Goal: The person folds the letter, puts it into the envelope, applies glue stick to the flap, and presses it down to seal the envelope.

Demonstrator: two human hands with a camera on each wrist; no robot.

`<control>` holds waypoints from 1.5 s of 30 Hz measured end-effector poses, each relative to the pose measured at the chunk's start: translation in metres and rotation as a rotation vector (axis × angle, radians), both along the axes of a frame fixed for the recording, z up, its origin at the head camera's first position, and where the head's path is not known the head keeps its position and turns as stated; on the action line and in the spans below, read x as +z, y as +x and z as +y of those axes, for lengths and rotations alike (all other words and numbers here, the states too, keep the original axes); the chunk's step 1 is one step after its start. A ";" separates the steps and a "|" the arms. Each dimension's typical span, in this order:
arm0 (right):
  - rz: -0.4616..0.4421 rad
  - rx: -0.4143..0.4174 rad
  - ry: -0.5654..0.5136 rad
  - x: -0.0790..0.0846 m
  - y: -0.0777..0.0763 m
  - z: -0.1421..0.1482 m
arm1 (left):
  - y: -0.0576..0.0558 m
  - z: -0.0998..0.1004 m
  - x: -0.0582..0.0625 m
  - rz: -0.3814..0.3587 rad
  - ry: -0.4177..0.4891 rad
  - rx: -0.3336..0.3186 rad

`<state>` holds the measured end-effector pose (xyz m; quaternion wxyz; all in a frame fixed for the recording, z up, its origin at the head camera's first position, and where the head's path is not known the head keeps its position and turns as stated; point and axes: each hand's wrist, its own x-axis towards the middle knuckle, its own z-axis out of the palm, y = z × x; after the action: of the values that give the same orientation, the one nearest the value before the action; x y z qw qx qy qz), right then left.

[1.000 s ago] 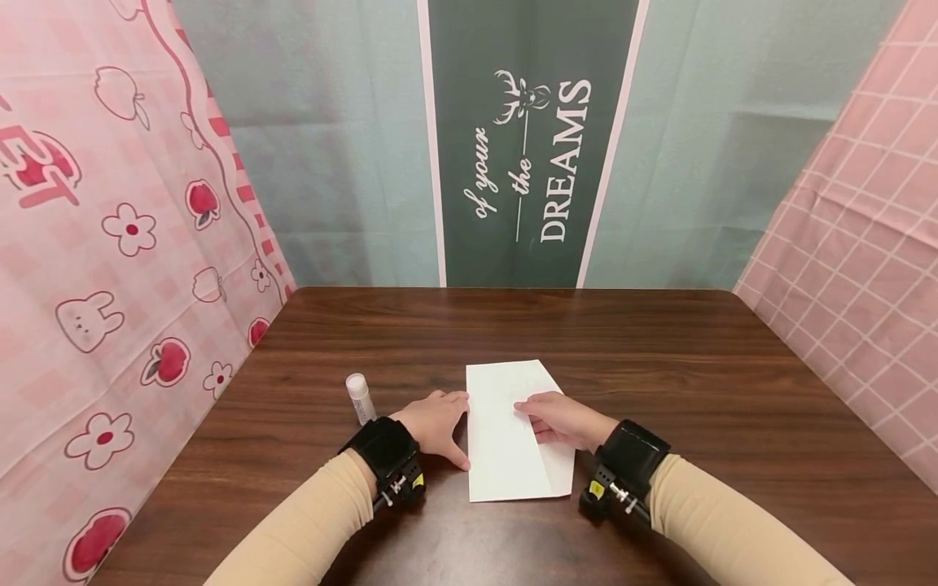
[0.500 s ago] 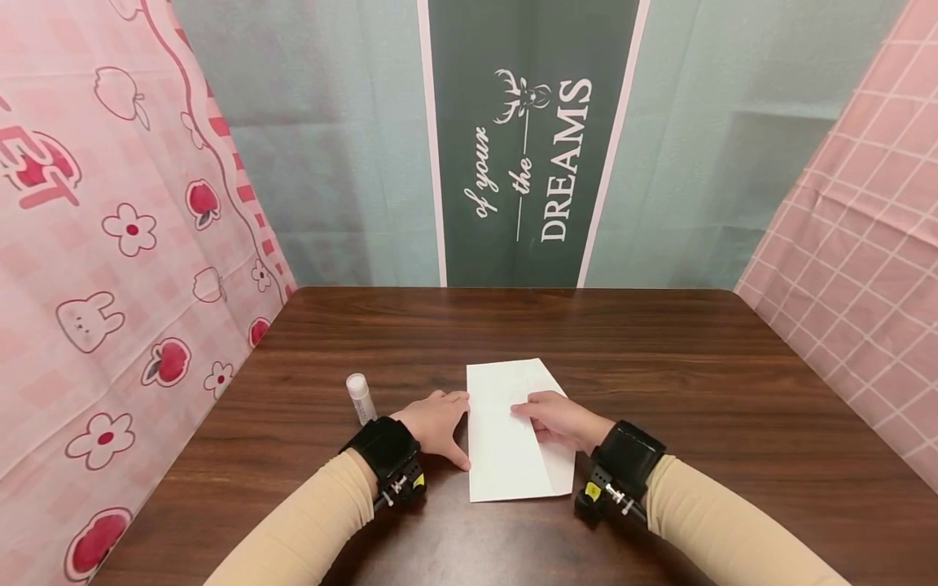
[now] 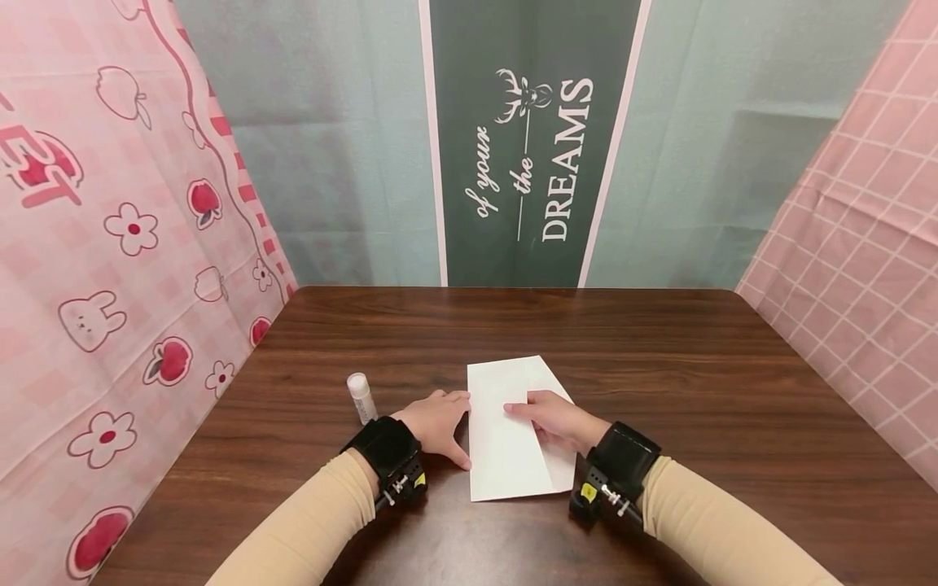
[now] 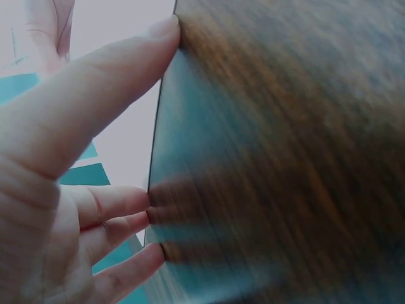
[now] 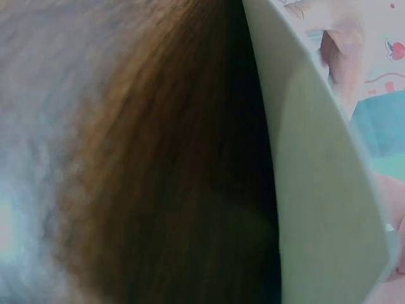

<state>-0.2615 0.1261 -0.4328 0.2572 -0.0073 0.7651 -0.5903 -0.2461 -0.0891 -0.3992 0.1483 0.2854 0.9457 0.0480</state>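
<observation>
Right hand, shifted leftward, pinches paper; spread left hand touches its edge; head view alone shows the white tube.

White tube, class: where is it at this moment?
In the head view, the white tube is on the wooden table, left of the left hand, just beyond that wrist's black strap.

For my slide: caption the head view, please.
Left hand touches one edge of white paper; right hand grips its opposite side, white tube nearby.
</observation>
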 end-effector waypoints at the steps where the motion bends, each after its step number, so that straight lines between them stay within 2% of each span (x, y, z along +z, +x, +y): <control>1: -0.002 -0.004 0.005 0.000 0.000 0.000 | 0.000 0.000 0.000 0.000 -0.001 0.000; 9: -0.030 0.016 -0.025 0.005 0.002 -0.004 | 0.000 -0.001 0.000 0.002 -0.008 0.004; 18: -0.098 -0.030 0.063 0.011 0.006 -0.005 | -0.002 0.001 -0.003 0.000 -0.015 0.010; 27: -0.152 0.036 -0.120 0.015 0.012 0.006 | -0.002 0.002 -0.002 -0.001 -0.011 0.012; 31: -0.100 0.081 -0.101 0.017 0.013 0.019 | -0.001 0.001 -0.001 -0.002 -0.003 0.011; 34: -0.004 0.133 -0.059 0.020 0.015 0.030 | -0.001 0.002 0.000 -0.008 -0.009 0.011; 36: 0.080 0.164 0.014 0.023 0.016 0.037 | -0.001 0.004 0.000 -0.008 -0.018 0.009; 41: 0.226 0.163 0.188 0.031 0.021 0.047 | -0.003 0.011 0.001 0.009 -0.058 0.006; 45: 0.248 0.148 0.173 0.033 0.024 0.052 | -0.004 0.015 0.000 0.021 -0.073 0.005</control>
<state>-0.2379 0.1777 -0.4003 0.2033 -0.1141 0.8361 -0.4965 -0.2500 -0.0741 -0.3994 0.1484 0.2780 0.9490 0.0109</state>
